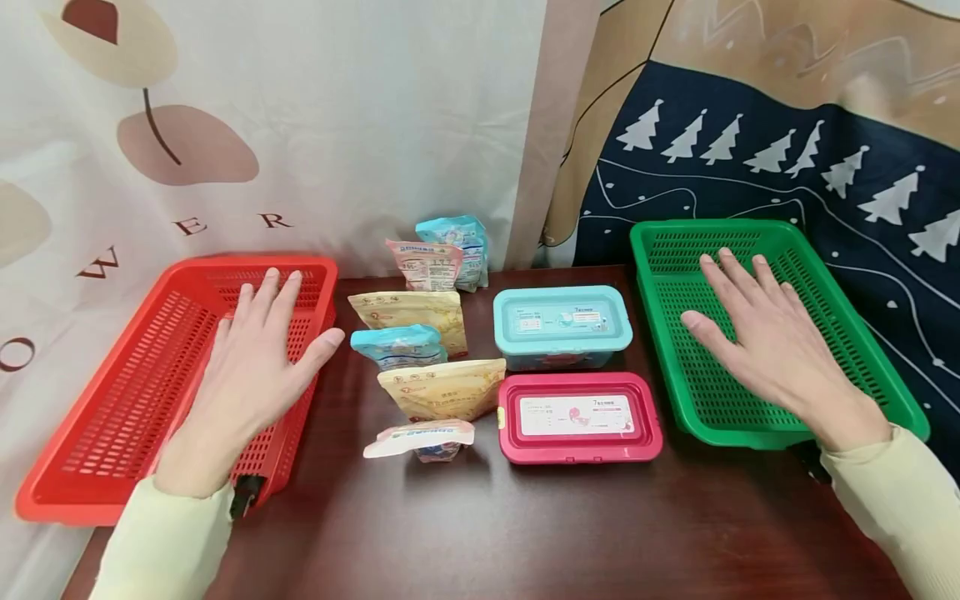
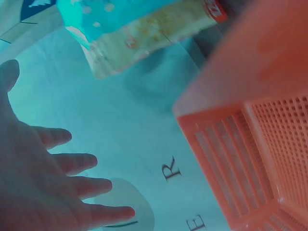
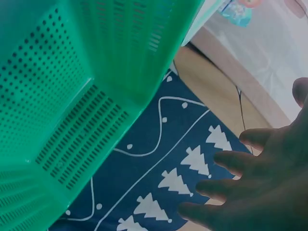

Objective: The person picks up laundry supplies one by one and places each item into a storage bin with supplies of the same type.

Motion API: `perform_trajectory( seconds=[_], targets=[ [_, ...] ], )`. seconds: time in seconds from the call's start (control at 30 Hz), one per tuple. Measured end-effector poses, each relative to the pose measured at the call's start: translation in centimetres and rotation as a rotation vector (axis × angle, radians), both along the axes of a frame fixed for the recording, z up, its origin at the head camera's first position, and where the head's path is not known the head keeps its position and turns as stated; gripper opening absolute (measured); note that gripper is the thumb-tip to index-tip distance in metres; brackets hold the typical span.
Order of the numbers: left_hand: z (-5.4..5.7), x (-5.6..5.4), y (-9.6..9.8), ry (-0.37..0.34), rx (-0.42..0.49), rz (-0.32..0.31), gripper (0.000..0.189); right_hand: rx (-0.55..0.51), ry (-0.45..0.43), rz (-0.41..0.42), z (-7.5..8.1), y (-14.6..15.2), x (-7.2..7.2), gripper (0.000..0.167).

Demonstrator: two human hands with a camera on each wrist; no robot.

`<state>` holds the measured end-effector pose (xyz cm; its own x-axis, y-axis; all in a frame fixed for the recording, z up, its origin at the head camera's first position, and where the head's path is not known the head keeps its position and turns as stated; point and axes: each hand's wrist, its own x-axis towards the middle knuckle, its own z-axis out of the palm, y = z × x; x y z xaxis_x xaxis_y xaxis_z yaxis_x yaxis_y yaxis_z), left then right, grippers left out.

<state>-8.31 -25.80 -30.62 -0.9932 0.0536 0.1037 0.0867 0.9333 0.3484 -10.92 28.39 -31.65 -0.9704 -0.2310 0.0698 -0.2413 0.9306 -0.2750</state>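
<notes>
My left hand (image 1: 251, 371) is spread flat above the red basket (image 1: 97, 450), fingers straight and holding nothing. Over the green basket (image 1: 675, 350) hovers my right hand (image 1: 772, 337), its fingers straight and apart, also without anything in it. In both wrist views the hands hang clear of the baskets. Between the baskets, several snack-like pouches stand in a column: a pink one (image 1: 426, 265), blue ones (image 1: 401, 343), yellow ones (image 1: 450, 392), and a pink-topped one (image 1: 423, 437) at the front. Beside them sit a light blue lidded box (image 1: 562, 321) and a magenta lidded box (image 1: 581, 417).
Both baskets stand on a dark brown table (image 1: 480, 533), red at the left and green at the right. A white printed curtain (image 1: 337, 125) hangs behind, with a navy tree-patterned cloth (image 1: 720, 183) at the right. The magenta box is nearer the front than the blue box.
</notes>
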Motion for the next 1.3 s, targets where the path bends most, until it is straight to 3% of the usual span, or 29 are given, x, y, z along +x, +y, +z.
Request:
perform_trajectory(
  seconds=[0.2, 0.47, 0.63, 0.83, 1.1, 1.3],
  targets=[
    [0.2, 1.3, 1.3, 0.052, 0.055, -0.028, 0.087, -0.072, -0.006, 0.037, 0.0, -0.8, 0.6, 0.078],
    [0.7, 2.3, 3.4, 0.028, 0.17, -0.087, 0.081, -0.171, -0.024, 0.072, -0.1, -2.5, 0.9, 0.078],
    [0.4, 2.6, 4.1, 0.018, 0.24, -0.141, 0.077, -0.2, -0.054, 0.084, 0.1, -4.0, 1.0, 0.077],
    [0.1, 2.9, 3.3, -0.002, 0.211, -0.212, 0.083, -0.213, -0.036, 0.143, 0.5, -6.3, 1.4, 0.077],
    [0.4, 3.3, 1.1, -0.085, 0.26, -0.371, 0.098, -0.254, 0.03, 0.263, 0.8, -10.1, 2.1, 0.078],
    [-0.6, 4.4, 0.5, -0.11, 0.277, -0.407, 0.11, -0.293, 0.047, 0.32, 0.3, -12.7, 3.3, 0.075]
  ],
)
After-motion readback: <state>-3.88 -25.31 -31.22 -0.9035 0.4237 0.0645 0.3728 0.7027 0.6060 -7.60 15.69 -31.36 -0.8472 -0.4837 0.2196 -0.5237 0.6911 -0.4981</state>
